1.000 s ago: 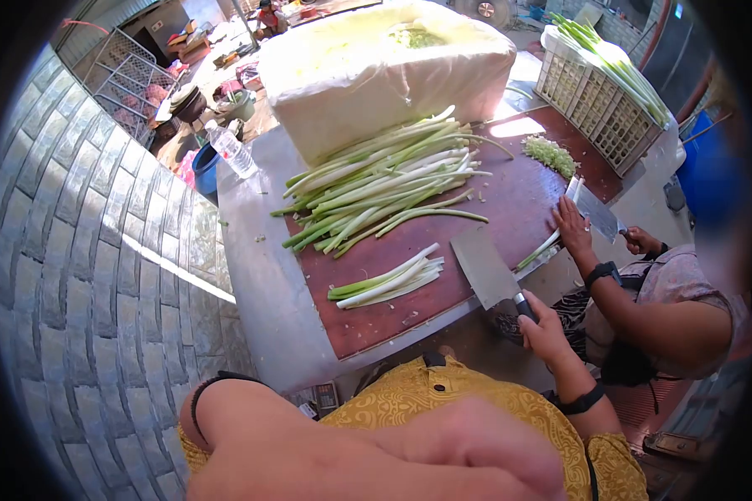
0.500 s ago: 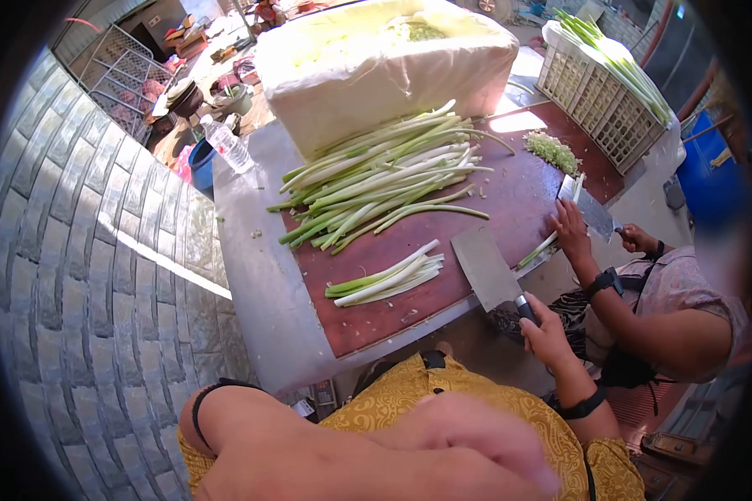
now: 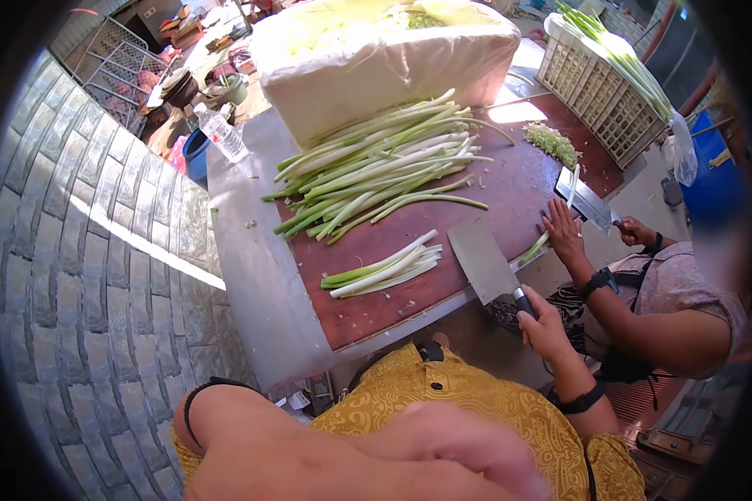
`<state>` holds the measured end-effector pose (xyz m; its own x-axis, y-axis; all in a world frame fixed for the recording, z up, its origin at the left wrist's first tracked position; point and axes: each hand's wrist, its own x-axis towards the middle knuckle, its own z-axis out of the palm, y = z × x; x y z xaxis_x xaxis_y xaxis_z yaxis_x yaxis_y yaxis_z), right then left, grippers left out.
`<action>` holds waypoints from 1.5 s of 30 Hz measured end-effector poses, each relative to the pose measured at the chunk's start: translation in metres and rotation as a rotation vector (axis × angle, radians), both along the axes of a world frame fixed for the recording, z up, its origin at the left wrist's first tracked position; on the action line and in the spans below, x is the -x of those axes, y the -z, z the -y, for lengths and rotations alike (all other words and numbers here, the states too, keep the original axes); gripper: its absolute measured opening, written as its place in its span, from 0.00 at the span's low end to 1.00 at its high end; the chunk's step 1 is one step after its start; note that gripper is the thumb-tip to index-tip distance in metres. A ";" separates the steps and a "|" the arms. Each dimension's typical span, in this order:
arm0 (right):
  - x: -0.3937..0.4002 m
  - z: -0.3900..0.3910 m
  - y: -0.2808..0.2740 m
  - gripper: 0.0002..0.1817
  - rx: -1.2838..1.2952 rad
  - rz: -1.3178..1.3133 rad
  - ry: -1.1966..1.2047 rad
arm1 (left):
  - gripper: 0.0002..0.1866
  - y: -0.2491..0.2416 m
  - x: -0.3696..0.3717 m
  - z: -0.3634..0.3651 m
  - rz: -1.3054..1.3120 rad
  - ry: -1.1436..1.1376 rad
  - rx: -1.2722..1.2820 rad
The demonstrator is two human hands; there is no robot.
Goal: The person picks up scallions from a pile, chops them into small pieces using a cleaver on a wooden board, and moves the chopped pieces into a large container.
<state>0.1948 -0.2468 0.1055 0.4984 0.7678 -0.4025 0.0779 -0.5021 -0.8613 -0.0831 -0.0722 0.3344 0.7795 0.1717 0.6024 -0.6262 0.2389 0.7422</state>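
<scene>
My right hand (image 3: 546, 324) is wrapped round the black handle of a cleaver (image 3: 483, 260). The broad blade lies over the front edge of the red-brown cutting board (image 3: 368, 320). Left of the blade is a small bundle of trimmed scallions (image 3: 384, 267). Behind it spreads a large heap of long scallions (image 3: 384, 167). My left hand (image 3: 468, 442) is very close to the camera, in front of my yellow patterned shirt. It is blurred and its fingertips are partly cut off, so its grip cannot be made out.
On the right, a co-worker's hand (image 3: 566, 234) presses a scallion while the other holds a second cleaver (image 3: 589, 204). Chopped scallion (image 3: 551, 144) lies behind. A lined white box (image 3: 393, 92), a scallion crate (image 3: 593, 104) and a plastic bottle (image 3: 222, 134) stand farther back.
My left hand has shifted slightly to the lower left. The co-worker's cleaver has changed angle slightly. My right hand keeps hold of its cleaver, and the camera view has moved slightly.
</scene>
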 end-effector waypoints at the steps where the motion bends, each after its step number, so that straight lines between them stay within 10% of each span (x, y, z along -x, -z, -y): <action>1: 0.000 0.000 0.000 0.31 -0.001 -0.005 0.001 | 0.20 0.001 0.002 -0.003 -0.003 -0.007 0.001; 6: -0.004 0.004 0.001 0.31 0.002 0.031 -0.005 | 0.21 0.052 0.003 -0.044 -0.281 -0.255 -0.048; 14: 0.012 0.000 -0.013 0.33 -0.265 0.020 -0.042 | 0.31 0.282 -0.019 -0.075 -0.871 -0.974 -1.077; 39: 0.023 -0.073 0.032 0.20 0.003 0.148 -0.364 | 0.13 0.346 -0.025 -0.075 -0.635 -1.219 -1.118; 45: 0.009 -0.084 0.047 0.10 -0.130 1.028 -0.499 | 0.14 0.351 -0.038 -0.071 -0.714 -1.249 -1.119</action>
